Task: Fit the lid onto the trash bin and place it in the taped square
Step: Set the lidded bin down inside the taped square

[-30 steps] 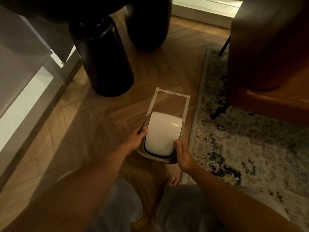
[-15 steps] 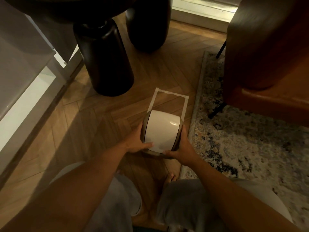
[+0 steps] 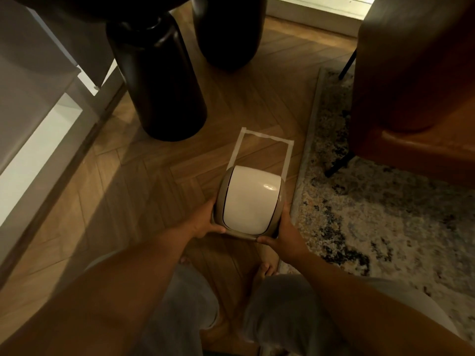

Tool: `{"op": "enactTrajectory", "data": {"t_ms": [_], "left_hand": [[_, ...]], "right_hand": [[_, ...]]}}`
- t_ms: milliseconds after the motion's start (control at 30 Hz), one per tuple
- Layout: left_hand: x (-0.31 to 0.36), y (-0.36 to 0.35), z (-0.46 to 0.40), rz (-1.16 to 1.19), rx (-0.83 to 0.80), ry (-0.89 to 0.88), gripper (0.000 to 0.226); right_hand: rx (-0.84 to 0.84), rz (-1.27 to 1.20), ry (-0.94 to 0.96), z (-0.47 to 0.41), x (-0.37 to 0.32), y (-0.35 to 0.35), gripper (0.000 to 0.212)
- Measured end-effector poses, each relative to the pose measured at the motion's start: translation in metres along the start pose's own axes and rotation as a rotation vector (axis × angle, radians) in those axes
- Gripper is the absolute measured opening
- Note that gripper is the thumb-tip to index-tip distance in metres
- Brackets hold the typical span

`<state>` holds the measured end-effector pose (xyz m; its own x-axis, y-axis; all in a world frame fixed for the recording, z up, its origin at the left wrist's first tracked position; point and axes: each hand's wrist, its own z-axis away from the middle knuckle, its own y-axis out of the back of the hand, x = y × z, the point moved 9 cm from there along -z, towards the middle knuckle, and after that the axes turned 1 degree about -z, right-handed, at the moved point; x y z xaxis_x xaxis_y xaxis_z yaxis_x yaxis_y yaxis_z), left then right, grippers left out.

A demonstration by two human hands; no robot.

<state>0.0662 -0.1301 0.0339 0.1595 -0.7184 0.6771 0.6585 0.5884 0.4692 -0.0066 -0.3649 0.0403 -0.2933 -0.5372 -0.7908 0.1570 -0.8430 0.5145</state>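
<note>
A small beige trash bin [image 3: 227,191] with a white swing lid [image 3: 250,197] on top is held above the wooden floor. My left hand [image 3: 203,223] grips its left side and near corner. On the right side my right hand [image 3: 284,236] holds the bin's lower edge. The taped square [image 3: 267,137] of pale masking tape lies on the floor just beyond the bin; the bin covers its near part. The bin's body below the lid is hidden from this angle.
Two dark round table legs [image 3: 162,80] stand on the floor left of and behind the tape. A patterned rug [image 3: 380,214] runs along the right, with a brown leather chair [image 3: 416,80] on it. A pale cabinet [image 3: 28,124] lines the left. My bare feet [image 3: 264,271] are below the bin.
Both hands slid from the lid's sides down to the bin's near lower edge, and the bin has been carried slightly forward toward the tape.
</note>
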Motion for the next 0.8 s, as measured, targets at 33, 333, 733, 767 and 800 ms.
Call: {"op": "enactTrajectory", "data": {"t_ms": [33,333,733,767,800], "left_hand": [[-0.001,-0.001,0.0,-0.001,0.006,-0.003,0.117],[0.022,0.01,-0.01,-0.123,-0.02,-0.052,0.15],[0.066,0.032,-0.022,-0.049,-0.031,-0.159,0.148],[0.066,0.032,-0.022,-0.049,-0.027,-0.151,0.151],[0.065,0.032,-0.022,-0.049,-0.026,-0.15,0.154]], "right_hand": [[-0.002,-0.004,0.004,0.001,0.001,0.001,0.142],[0.005,-0.054,0.101,-0.013,-0.022,0.018,0.131],[-0.173,-0.119,0.07,-0.058,-0.038,0.04,0.124],[-0.175,-0.123,0.07,-0.056,-0.038,0.04,0.127],[-0.174,-0.123,0.077,-0.056,-0.039,0.041,0.129]]}}
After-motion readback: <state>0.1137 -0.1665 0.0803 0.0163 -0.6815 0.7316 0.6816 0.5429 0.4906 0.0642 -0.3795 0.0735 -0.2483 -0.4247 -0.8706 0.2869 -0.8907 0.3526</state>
